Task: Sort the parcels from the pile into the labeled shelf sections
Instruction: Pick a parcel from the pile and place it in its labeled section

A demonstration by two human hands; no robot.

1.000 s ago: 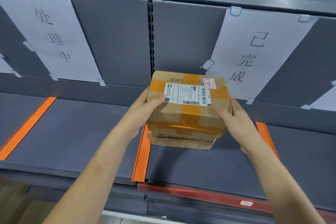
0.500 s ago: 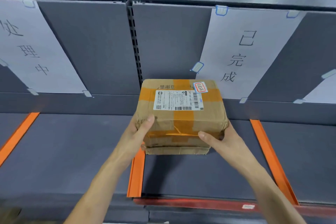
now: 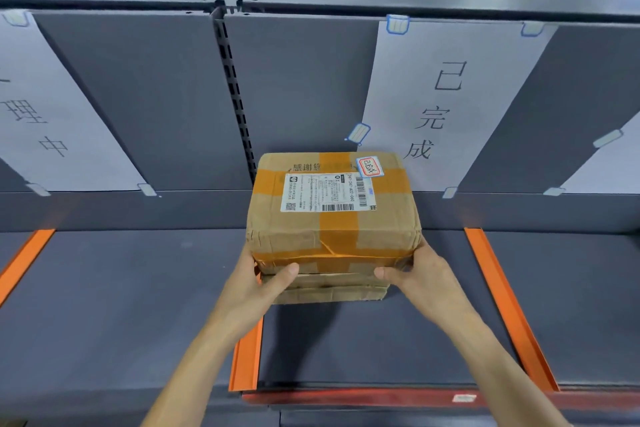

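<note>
A brown cardboard parcel (image 3: 332,218) with orange tape, a white shipping label and a small red-bordered sticker sits on a flatter cardboard parcel (image 3: 332,291) in the grey shelf section (image 3: 398,340) between two orange dividers. Behind it hangs a white paper sign (image 3: 446,104) with handwritten characters. My left hand (image 3: 256,284) grips the parcel's lower left corner, thumb on its front face. At the lower right corner my right hand (image 3: 419,274) grips it the same way.
The left orange divider (image 3: 246,360) and the right one (image 3: 509,308) bound this section. A second paper sign (image 3: 52,114) hangs over the neighbouring left section (image 3: 121,305). A slotted upright (image 3: 235,97) splits the back panel. Goods lie on the shelf above.
The parcel has gone down and back onto the shelf, and my hands have slid from its upper sides to its lower front corners. The view has shifted left.
</note>
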